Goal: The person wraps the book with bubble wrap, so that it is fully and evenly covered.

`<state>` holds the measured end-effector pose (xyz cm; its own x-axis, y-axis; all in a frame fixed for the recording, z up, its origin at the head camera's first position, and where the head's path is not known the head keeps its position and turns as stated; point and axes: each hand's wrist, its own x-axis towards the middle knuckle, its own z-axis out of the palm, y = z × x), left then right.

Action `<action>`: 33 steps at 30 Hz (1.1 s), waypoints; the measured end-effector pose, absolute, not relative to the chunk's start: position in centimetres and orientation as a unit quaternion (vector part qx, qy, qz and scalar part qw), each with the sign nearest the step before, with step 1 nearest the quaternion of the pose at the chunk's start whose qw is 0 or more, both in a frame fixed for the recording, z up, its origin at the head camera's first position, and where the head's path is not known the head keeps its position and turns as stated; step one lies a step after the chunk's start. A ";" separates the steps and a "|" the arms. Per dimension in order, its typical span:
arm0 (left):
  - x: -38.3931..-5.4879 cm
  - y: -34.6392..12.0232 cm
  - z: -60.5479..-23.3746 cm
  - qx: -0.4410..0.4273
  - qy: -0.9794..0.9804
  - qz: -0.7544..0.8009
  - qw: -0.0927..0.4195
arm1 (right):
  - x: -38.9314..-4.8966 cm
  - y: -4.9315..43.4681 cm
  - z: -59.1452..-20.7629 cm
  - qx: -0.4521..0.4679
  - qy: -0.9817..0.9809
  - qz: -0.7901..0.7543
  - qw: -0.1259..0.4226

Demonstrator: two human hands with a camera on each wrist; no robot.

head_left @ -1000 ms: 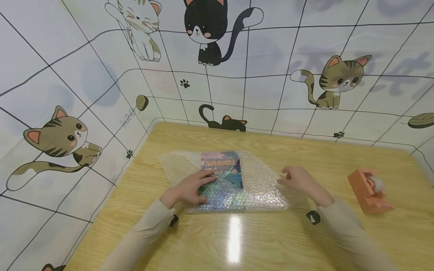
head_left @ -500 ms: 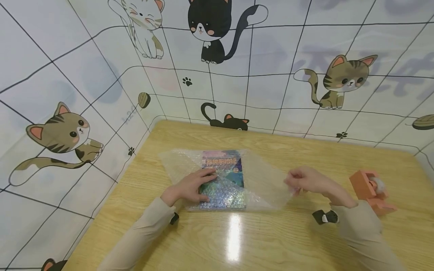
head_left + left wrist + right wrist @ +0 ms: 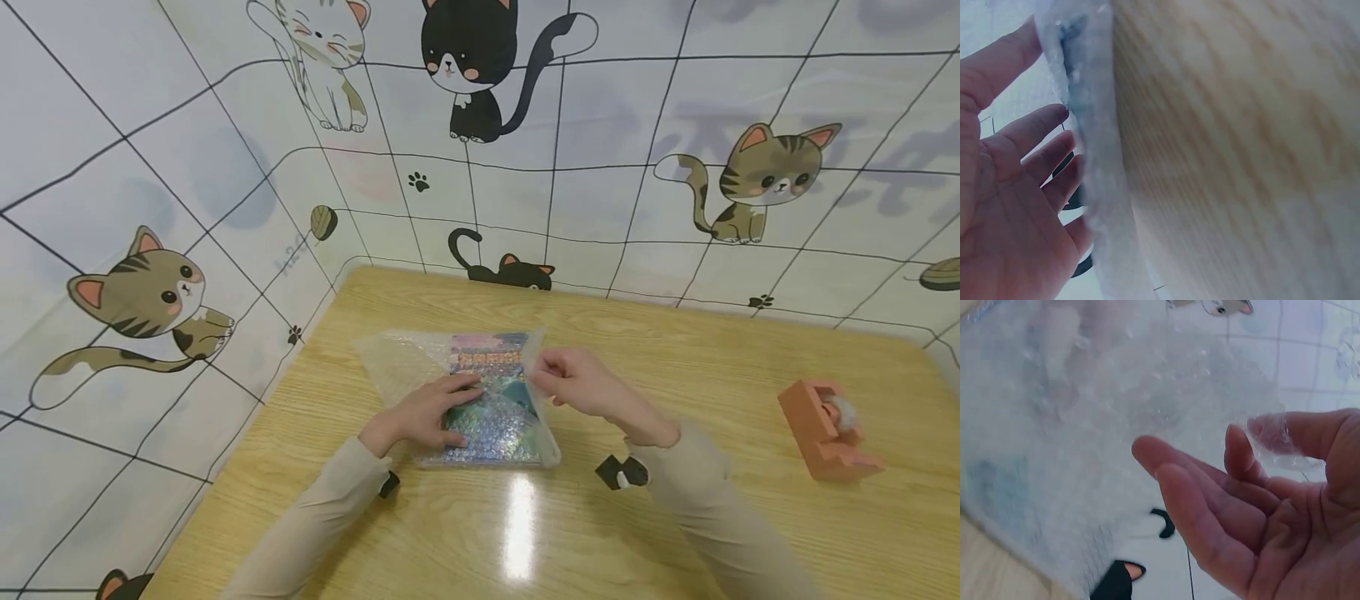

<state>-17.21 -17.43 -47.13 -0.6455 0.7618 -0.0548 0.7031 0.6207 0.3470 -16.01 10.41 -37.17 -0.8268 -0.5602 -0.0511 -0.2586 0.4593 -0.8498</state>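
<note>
A book [image 3: 504,437] with a colourful cover lies on the table under clear bubble wrap [image 3: 401,358]. My left hand [image 3: 423,412] rests with extended fingers on the wrapped book, left of its middle. In the left wrist view, the fingers of that hand [image 3: 1029,181] lie along the wrap's edge. At the book's right side, my right hand [image 3: 588,385] pinches the right flap of bubble wrap, which is raised from the table. The right wrist view shows the film [image 3: 1085,456] caught at the thumb and index finger, with the other fingers loosely bent.
To the right on the wooden table [image 3: 697,358] stands an orange tape dispenser [image 3: 813,442] with a roll of clear tape. A wall [image 3: 600,108] printed with cartoon cats runs along the back and left of the table.
My right hand moved right to the flap's outer corner, took hold of it, then carried it left to the book's right edge. My left hand has stayed on the book.
</note>
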 end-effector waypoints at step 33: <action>-17.5 -17.5 -47.5 0.382 0.886 0.246 0.097 | -15.2 1.3 -43.7 -0.251 0.889 -0.368 0.103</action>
